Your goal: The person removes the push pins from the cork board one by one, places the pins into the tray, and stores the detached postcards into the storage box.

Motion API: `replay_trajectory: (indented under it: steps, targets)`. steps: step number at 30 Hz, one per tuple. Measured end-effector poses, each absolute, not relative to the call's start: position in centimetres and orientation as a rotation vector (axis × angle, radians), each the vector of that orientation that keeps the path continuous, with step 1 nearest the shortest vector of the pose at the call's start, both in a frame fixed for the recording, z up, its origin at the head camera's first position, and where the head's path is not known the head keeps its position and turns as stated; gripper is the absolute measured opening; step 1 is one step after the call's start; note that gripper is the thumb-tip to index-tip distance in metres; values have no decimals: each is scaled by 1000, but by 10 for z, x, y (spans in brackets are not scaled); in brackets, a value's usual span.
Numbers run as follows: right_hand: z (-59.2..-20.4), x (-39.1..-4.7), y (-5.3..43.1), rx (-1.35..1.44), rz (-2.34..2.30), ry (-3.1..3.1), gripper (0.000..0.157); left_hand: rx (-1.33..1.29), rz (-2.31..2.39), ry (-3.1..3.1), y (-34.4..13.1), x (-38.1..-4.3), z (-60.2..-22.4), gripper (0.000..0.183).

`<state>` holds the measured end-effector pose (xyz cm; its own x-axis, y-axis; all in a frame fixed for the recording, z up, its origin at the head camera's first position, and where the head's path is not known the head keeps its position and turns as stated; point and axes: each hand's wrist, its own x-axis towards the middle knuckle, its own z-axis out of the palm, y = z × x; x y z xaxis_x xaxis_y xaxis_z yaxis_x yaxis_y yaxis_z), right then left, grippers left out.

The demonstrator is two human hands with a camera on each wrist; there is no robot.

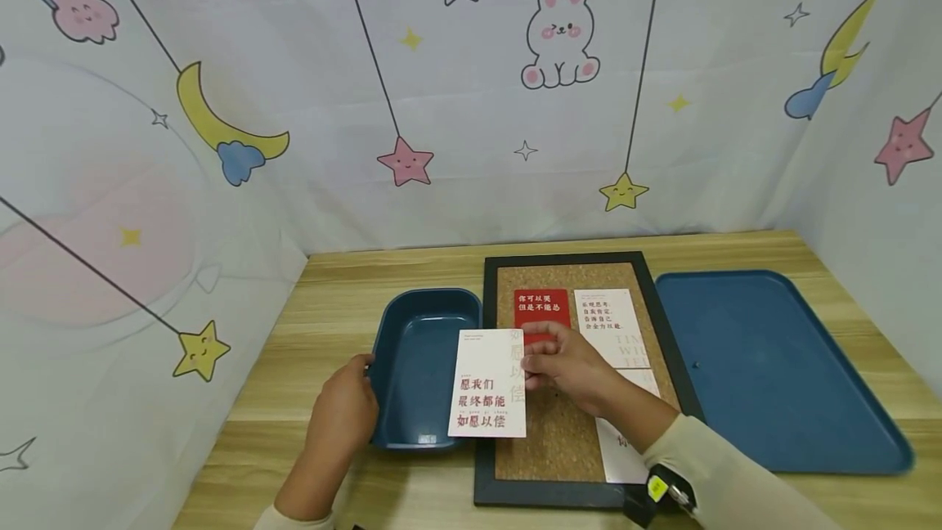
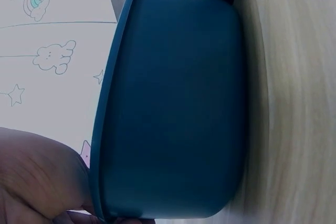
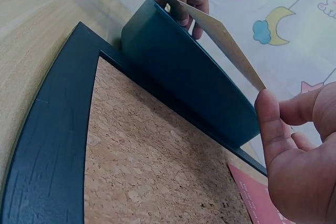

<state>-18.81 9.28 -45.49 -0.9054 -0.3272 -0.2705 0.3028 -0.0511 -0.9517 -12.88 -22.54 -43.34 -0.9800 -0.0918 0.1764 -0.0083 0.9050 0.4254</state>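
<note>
My left hand (image 1: 342, 407) grips the left rim of a deep blue plastic bin (image 1: 419, 375); in the right wrist view its fingers (image 3: 197, 30) hang over the rim. My right hand (image 1: 570, 366) pinches a white card (image 1: 478, 383) with red Chinese text by its right edge. The card overlaps the bin's right side and the frame of a corkboard (image 1: 545, 448). Seen from the right wrist, the card (image 3: 226, 43) is tilted above the bin's rim. A red card (image 1: 540, 301) and white cards (image 1: 607, 309) lie on the cork, partly hidden by my right hand and forearm.
The black-framed corkboard lies right beside the bin on a wooden table (image 1: 338, 276). To its right is a flat blue tray (image 1: 780, 375) with a small dark speck on it. A white cloth (image 1: 471, 105) printed with stars and rabbits hangs behind the table.
</note>
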Motion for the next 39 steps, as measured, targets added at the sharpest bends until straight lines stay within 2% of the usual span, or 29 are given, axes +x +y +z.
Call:
replay_trajectory:
  steps: [39]
  targets:
    - [-458, -192, 66, -53, -2048, 1742, 55, 98, -586, -2849, -222, -128, -436, 30]
